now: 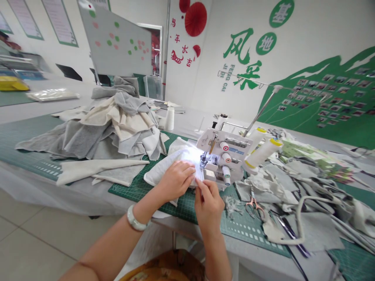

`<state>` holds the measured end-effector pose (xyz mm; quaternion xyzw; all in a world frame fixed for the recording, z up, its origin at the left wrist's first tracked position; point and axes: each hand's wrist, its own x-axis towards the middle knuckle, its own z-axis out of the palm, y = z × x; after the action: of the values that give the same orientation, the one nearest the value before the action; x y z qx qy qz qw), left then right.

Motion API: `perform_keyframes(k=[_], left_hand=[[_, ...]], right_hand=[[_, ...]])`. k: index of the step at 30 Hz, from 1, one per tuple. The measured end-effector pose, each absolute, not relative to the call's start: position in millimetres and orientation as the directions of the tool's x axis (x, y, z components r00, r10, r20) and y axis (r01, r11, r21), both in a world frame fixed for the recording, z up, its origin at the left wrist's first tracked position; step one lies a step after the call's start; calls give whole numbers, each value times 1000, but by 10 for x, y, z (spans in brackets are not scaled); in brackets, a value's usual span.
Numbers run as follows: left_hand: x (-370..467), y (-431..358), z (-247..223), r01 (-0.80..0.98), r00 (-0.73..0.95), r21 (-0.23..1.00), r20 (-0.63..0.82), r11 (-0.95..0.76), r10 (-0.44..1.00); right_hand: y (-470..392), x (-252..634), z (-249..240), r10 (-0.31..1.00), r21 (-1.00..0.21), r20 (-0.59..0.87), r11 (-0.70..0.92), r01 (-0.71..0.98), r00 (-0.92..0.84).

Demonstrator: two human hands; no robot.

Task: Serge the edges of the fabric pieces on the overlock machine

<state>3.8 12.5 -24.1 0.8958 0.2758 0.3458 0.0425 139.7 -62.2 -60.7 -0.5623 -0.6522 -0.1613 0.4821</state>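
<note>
A piece of white fabric (164, 164) lies on a green cutting mat, its right edge at the needle area of a white overlock sewing machine (227, 145), whose lamp lights it brightly. My left hand (177, 179) is on top of the fabric, fingers curled together and gripping it just left of the presser foot. Below the foot, my right hand (208, 199) pinches the fabric's edge between thumb and fingers. Part of the edge is hidden by my fingers.
Grey and cream cloth pieces (117, 125) are heaped at the left. Thread cones (263, 154) stand by the machine. To the right are scissors (254, 205), tweezers (293, 236), lint (234, 207) and fabric scraps (318, 230). The table's front edge runs close below my hands.
</note>
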Motion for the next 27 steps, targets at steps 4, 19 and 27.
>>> perform_keyframes(k=[4,19,27], left_hand=[[44,152,-256,460,605,267,604,-847,519],[50,277,-258,476,598,274,596,-836,536],[66,324,-277,484,608,267,582,-833,540]], right_hand=[[-624,1384,-599,561,-322,820,281,904,118],[-666,1229,-539,637,-208,767,139,968,73],[-690,1125,-517,714,-170,695,48,984,85]])
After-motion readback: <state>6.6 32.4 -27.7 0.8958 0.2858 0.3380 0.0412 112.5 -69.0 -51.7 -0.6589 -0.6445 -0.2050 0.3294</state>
